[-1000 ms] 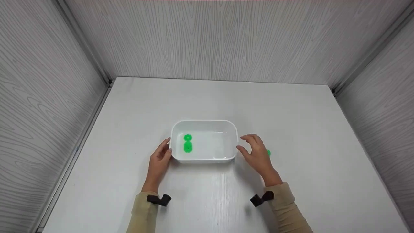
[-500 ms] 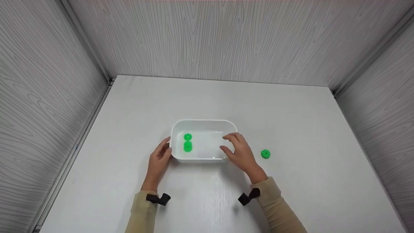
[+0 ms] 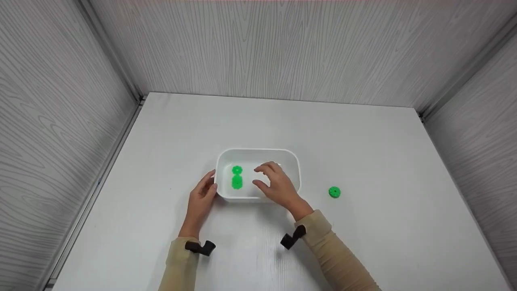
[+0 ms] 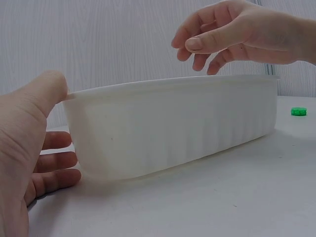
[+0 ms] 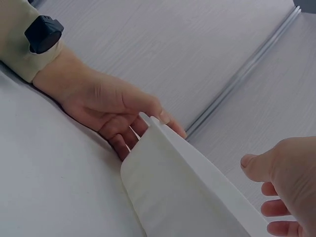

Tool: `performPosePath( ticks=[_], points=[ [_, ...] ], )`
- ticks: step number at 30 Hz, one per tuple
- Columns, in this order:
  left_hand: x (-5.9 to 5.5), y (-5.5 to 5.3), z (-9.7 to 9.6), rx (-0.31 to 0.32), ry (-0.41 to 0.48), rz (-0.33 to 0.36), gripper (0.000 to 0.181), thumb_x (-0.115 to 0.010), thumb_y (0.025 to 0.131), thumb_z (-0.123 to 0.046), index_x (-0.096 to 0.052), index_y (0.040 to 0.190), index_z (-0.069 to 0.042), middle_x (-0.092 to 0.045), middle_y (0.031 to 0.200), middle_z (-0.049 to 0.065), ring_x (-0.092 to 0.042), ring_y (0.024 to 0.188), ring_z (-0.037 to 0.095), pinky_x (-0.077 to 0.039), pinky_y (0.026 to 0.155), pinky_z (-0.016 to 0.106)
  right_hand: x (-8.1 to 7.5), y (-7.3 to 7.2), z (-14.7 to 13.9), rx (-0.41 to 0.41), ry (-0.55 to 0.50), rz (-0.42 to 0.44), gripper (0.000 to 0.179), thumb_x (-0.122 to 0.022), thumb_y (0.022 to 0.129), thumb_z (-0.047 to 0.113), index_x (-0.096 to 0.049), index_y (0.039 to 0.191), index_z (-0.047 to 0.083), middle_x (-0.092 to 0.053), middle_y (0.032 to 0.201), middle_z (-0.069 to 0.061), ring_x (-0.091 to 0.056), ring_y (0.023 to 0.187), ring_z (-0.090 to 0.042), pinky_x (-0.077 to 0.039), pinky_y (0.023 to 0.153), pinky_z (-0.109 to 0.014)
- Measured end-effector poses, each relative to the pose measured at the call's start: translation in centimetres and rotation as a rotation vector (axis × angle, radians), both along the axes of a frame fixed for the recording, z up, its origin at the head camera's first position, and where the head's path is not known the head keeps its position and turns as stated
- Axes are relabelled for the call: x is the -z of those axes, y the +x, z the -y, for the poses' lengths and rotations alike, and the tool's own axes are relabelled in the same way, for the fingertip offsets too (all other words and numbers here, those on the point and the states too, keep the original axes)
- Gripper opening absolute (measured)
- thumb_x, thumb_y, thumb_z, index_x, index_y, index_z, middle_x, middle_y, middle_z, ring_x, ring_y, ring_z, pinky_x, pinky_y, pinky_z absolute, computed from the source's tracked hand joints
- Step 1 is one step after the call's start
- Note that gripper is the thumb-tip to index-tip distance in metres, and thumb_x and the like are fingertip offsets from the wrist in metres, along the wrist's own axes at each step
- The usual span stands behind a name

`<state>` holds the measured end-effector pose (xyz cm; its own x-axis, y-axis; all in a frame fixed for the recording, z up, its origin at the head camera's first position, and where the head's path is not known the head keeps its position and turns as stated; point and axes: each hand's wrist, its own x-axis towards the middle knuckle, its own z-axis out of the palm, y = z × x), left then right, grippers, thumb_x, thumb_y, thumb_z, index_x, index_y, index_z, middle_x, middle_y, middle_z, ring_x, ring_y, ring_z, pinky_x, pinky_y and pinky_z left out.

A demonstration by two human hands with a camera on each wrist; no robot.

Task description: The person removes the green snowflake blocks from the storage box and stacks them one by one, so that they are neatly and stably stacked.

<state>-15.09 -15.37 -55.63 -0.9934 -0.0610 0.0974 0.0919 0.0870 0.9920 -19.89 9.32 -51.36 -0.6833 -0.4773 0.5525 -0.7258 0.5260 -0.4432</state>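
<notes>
A white rectangular container sits on the table with green, notched, flower-like discs inside at its left end. My left hand holds that end, thumb at the rim and fingers against the outer wall, as the left wrist view also shows. Over the container's middle hovers my right hand, its thumb and fingers apart and nothing between them. In the left wrist view, this right hand is above the rim. One more green notched disc lies on the table to the right of the container.
The white table is bounded by grey wood-grain panels at the back and both sides. A small black device is strapped at each wrist over the beige sleeves.
My right hand has moved left from beside the container's right end to above its middle, uncovering the disc on the table. The left hand stays at the container's left end.
</notes>
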Motion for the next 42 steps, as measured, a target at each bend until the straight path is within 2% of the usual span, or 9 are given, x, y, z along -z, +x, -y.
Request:
performPosePath(
  ticks=[6,11,14,19,22,30,37,42],
  points=[
    [0.0,0.0,0.0,0.003,0.002,-0.015,0.044,-0.055,0.095,-0.016,-0.047,0.137,-0.012,-0.055,0.124,0.019,-0.052,0.111,0.033,-0.047,0.085,0.023,-0.1,-1.0,1.2,-0.076,0.076,0.037,0.029,-0.07,0.084,0.017,-0.06,0.109,0.006,-0.053,0.106,-0.008,-0.052,0.101,-0.021,-0.045,0.084,-0.031],
    [-0.2,0.2,0.0,0.008,0.0,0.001,0.044,-0.054,0.095,-0.015,-0.047,0.138,-0.014,-0.054,0.125,0.019,-0.052,0.111,0.032,-0.046,0.085,0.023,-0.2,-2.1,2.1,-0.14,0.162,0.091,0.03,-0.069,0.085,0.014,-0.061,0.112,0.007,-0.051,0.109,-0.009,-0.05,0.101,-0.022,-0.045,0.084,-0.031],
    [-0.3,0.2,0.1,0.009,0.002,0.012,0.044,-0.054,0.095,-0.015,-0.047,0.138,-0.015,-0.054,0.124,0.019,-0.053,0.111,0.032,-0.046,0.085,0.023,-0.2,-2.5,2.7,-0.14,0.219,0.176,0.031,-0.069,0.085,0.015,-0.062,0.114,0.008,-0.051,0.11,-0.008,-0.05,0.101,-0.02,-0.045,0.085,-0.03],
    [-0.5,0.3,0.2,0.01,0.008,-0.011,0.044,-0.055,0.095,-0.017,-0.047,0.138,-0.014,-0.055,0.122,0.02,-0.053,0.108,0.034,-0.047,0.083,0.024,0.0,-3.0,4.0,-0.102,0.313,0.329,0.034,-0.069,0.086,0.02,-0.062,0.117,0.01,-0.051,0.112,-0.005,-0.049,0.102,-0.018,-0.043,0.087,-0.03],
    [-0.5,0.2,0.2,0.018,0.015,-0.032,0.044,-0.054,0.095,-0.016,-0.046,0.138,-0.013,-0.055,0.121,0.022,-0.053,0.107,0.036,-0.047,0.082,0.025,0.1,-3.3,4.6,-0.081,0.359,0.378,0.036,-0.07,0.085,0.022,-0.063,0.118,0.011,-0.05,0.112,-0.004,-0.048,0.101,-0.018,-0.042,0.087,-0.03],
    [-0.4,0.0,0.0,0.015,0.017,-0.012,0.044,-0.054,0.095,-0.014,-0.046,0.138,-0.011,-0.056,0.121,0.02,-0.054,0.107,0.033,-0.047,0.083,0.025,0.9,-3.6,5.0,-0.071,0.471,0.341,0.038,-0.073,0.081,0.025,-0.066,0.116,0.012,-0.053,0.112,-0.007,-0.049,0.102,-0.021,-0.042,0.088,-0.031],
    [-0.3,0.2,0.0,0.006,0.0,0.013,0.043,-0.054,0.095,-0.016,-0.047,0.138,-0.015,-0.056,0.123,0.015,-0.055,0.108,0.027,-0.047,0.085,0.026,1.6,-3.7,5.4,-0.036,0.544,0.386,0.039,-0.072,0.08,0.026,-0.066,0.117,0.017,-0.05,0.114,-0.005,-0.047,0.101,-0.019,-0.041,0.088,-0.033],
    [-0.5,0.2,0.1,0.007,-0.002,0.001,0.043,-0.055,0.095,-0.017,-0.047,0.137,-0.016,-0.056,0.122,0.016,-0.055,0.107,0.029,-0.047,0.084,0.026,1.8,-3.7,5.6,-0.034,0.562,0.376,0.038,-0.073,0.079,0.025,-0.066,0.116,0.017,-0.05,0.112,-0.006,-0.047,0.099,-0.02,-0.041,0.086,-0.034]
  ],
)
